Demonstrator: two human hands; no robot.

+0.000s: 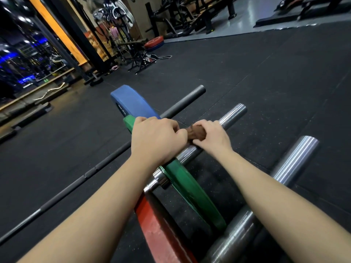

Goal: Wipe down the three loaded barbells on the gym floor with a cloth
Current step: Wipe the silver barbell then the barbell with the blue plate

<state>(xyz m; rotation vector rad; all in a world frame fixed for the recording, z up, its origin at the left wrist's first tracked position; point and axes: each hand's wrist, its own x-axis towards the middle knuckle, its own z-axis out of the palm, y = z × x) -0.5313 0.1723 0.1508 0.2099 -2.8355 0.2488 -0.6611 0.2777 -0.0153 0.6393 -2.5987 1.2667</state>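
The dark far barbell (76,184) lies on the black floor (266,73) and carries a blue plate (133,103). The left hand (157,137) reaches over the green plate (190,188), knuckles up, fingers curled onto the left end of the brown cloth (196,132). The cloth wraps the middle barbell's chrome sleeve (231,114). The right hand (212,135) grips the cloth's other end, fingers curled round it. Bare sleeve runs on to its free tip. The near barbell's sleeve (292,160) lies just beside, with open floor beyond.
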